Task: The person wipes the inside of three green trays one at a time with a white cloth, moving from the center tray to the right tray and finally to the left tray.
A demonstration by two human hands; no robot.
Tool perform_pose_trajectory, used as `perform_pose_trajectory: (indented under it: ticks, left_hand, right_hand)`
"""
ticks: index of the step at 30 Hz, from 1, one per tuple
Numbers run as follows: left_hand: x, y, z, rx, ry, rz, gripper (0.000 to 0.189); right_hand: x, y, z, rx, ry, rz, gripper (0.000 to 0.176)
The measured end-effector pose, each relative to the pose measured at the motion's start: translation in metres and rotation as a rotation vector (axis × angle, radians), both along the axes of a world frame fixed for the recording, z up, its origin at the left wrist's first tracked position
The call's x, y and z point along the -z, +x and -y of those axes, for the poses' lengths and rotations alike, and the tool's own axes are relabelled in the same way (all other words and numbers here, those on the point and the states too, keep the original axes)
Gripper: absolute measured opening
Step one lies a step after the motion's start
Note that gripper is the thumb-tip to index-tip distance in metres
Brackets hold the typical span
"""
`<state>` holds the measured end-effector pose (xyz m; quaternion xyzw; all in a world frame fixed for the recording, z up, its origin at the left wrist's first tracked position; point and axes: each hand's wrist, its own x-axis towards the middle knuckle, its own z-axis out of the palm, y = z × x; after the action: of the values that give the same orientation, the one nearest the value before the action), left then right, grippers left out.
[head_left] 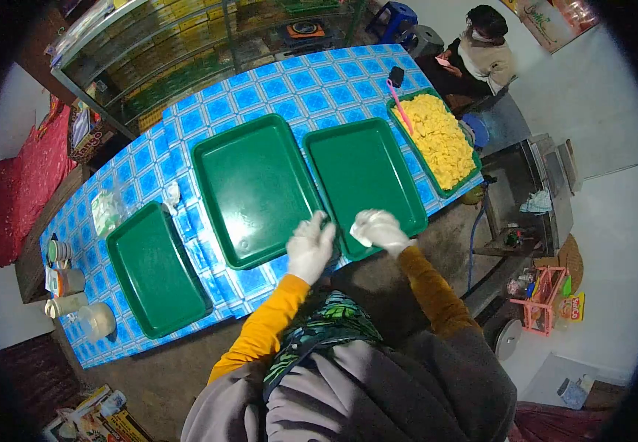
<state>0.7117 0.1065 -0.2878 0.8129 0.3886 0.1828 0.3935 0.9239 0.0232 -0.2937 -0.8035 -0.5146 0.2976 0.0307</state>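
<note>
Evidently the white-gloved left hand (pixel 310 247) touches the larger green plastic tray (pixel 252 184), and the right hand (pixel 379 228) the narrower green tray (pixel 363 173). Neither grip can be told, so level handling seems wise.

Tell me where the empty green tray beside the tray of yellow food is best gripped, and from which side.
Grip the empty green tray by the raised rim of its short near end, coming from the person's side. That end lies at the table edge by the right hand, and the rim offers a lip; the neighbouring trays probably crowd its long sides.
</note>
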Motion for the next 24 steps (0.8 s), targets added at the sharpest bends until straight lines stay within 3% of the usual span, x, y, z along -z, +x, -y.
perform_pose_trajectory:
  ticks: [2,4,6,8,10,12,13,14,16,17,18,20,22,23,24]
  left_hand:
    - [0.003,0.019,0.029,-0.021,-0.029,-0.078,0.063]
    - [0.016,0.028,0.044,-0.038,-0.09,-0.12,0.071]
    - [0.021,0.037,0.052,-0.138,-0.025,-0.066,0.078]
    - [0.019,0.044,0.059,-0.138,-0.041,-0.054,0.082]
    - [0.019,0.047,0.064,-0.228,-0.213,-0.088,0.085]
    - [0.022,0.05,0.071,-0.263,-0.217,-0.102,0.086]
    - [0.026,0.054,0.074,-0.293,-0.152,-0.036,0.085]
    - [0.03,0.055,0.076,-0.32,-0.085,0.026,0.084]
    - [0.031,0.059,0.076,-0.36,-0.042,0.058,0.084]
    - [0.031,0.061,0.075,-0.366,-0.132,-0.002,0.081]
    - [0.031,0.064,0.073,-0.372,-0.223,-0.062,0.078]
    - [0.033,0.065,0.07,-0.392,-0.215,-0.114,0.076]
    - [0.033,0.064,0.07,-0.362,-0.178,-0.05,0.075]
    - [0.037,0.066,0.071,-0.377,-0.076,-0.041,0.076]
    - [0.033,0.066,0.071,-0.381,-0.072,-0.043,0.076]
  right_hand:
    - [0.026,-0.021,-0.013,-0.205,-0.22,0.08,0.027]
    - [0.049,-0.035,-0.02,-0.073,0.102,0.083,0.014]
    - [0.081,-0.019,-0.049,-0.149,0.469,0.125,0.013]
    - [0.062,0.004,-0.07,0.191,0.511,-0.575,0.011]
    - [0.054,0.026,-0.1,0.368,0.37,-0.775,0.011]
    - [0.04,0.052,-0.13,0.433,0.434,-0.723,0.012]
    - [0.059,0.07,-0.151,0.419,0.366,-0.561,0.012]
    - [0.057,0.069,-0.15,0.389,0.5,-0.493,0.01]
    - [0.096,0.062,-0.139,-0.313,0.808,0.5,0.006]
    - [0.084,0.049,-0.114,-0.431,0.731,0.422,0.003]
    - [0.1,0.044,-0.088,-0.585,0.839,0.202,0.004]
    - [0.06,0.043,-0.059,-0.502,0.869,-0.298,0.005]
    - [0.096,0.085,-0.079,-0.424,0.678,0.255,0.005]
    - [0.089,0.1,-0.095,-0.098,0.711,-0.048,0.009]
    - [0.073,0.109,-0.103,-0.061,0.627,-0.041,0.014]
